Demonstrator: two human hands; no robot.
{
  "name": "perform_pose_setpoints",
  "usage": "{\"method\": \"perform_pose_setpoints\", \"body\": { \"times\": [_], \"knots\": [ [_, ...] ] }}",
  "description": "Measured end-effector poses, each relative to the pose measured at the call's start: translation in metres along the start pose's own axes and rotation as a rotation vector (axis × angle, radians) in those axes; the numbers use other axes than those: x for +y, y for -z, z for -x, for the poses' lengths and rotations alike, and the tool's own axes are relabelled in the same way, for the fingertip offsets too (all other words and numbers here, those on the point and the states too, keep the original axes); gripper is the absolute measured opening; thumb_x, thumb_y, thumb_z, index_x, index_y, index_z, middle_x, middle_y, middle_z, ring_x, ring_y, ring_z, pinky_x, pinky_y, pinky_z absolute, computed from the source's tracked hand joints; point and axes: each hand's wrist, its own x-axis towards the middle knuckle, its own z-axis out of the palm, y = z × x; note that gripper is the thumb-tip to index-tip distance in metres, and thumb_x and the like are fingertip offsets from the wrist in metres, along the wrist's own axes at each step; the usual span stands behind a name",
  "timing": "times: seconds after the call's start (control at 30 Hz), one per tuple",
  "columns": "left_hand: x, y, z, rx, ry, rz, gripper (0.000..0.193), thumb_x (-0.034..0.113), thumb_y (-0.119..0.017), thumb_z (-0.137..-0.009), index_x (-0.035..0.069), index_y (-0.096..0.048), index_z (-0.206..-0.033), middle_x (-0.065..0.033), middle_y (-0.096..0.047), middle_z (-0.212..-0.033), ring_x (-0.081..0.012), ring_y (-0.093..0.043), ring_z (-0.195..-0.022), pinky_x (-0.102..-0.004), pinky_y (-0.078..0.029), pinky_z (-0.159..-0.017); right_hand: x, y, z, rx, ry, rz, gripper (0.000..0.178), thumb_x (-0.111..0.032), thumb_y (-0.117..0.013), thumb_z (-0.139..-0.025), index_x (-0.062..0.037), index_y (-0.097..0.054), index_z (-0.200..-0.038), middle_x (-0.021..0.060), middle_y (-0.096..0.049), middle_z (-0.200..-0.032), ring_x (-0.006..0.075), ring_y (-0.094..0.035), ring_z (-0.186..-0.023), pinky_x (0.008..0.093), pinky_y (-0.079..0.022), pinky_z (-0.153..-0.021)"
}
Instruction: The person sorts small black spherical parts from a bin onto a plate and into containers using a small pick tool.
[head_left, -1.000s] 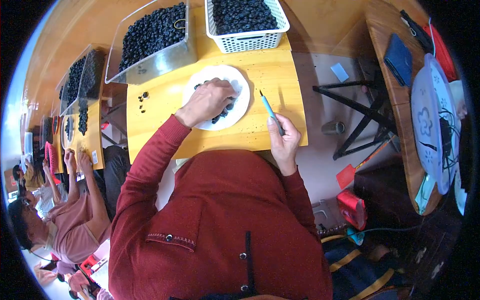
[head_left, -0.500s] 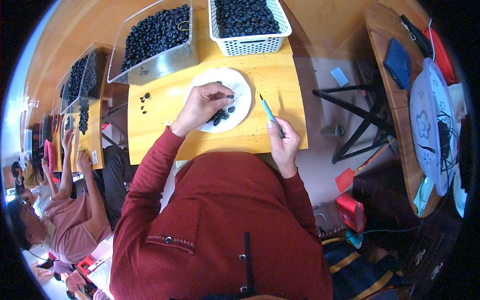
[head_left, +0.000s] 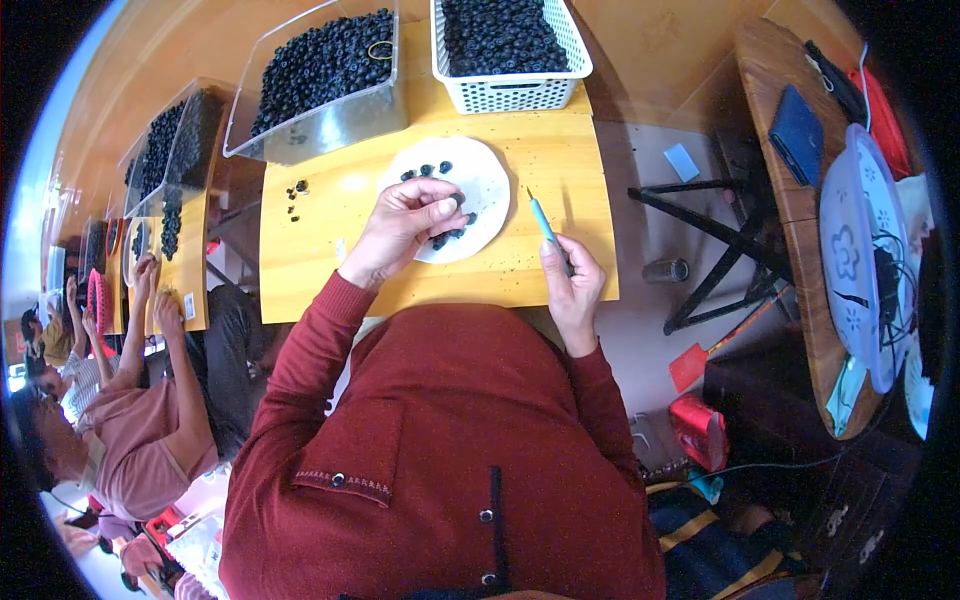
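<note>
Over the white round plate, my left hand is closed, thumb and fingertips pinching a small dark bead-like piece. Several more dark round pieces lie on the plate, some at its far side, others beside and partly under my fingers. To the right of the plate, my right hand grips a slim turquoise-handled pointed tool. Its thin dark tip points away from me and touches nothing. Both hands are above the yellow wooden table.
A clear bin and a white perforated basket, both full of dark pieces, stand at the far edge. Loose dark bits lie on the left. Right are a folding-table frame and a wooden table. Another person works at left.
My left hand has turned and drawn slightly nearer to me, uncovering pieces at the plate's far side. My right hand keeps the tool in nearly the same place. The view has shifted slightly.
</note>
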Motion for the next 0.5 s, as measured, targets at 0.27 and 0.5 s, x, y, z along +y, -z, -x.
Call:
{"method": "perform_pose_setpoints", "body": {
  "times": [0.27,0.5],
  "knots": [
    [-0.009,0.002,0.007,-0.026,-0.051,0.105,0.019,0.004,-0.067,-0.089,0.004,-0.065,-0.109,-0.0067,-0.069,-0.098,-0.0178,-0.069,-0.091,-0.0361,-0.059,-0.089,-0.007,0.005,0.001,-0.075,-0.069,-0.012,0.03,-0.022,-0.067,-0.094,0.006,-0.067,-0.104,-0.0016,-0.06,-0.076,0.0047,-0.048,-0.067,0.0209,-0.039,-0.058],
    [-0.015,0.003,0.01,-0.051,-0.009,0.13,0.019,-0.005,-0.065,-0.088,0.002,-0.066,-0.106,-0.0089,-0.069,-0.101,-0.0189,-0.068,-0.095,-0.0368,-0.058,-0.092,-0.023,-0.002,-0.002,-0.158,-0.05,-0.14,0.026,-0.023,-0.07,-0.092,0.0025,-0.068,-0.096,-0.0039,-0.056,-0.068,0.0033,-0.045,-0.061,0.0217,-0.036,-0.052]
  ]
}}
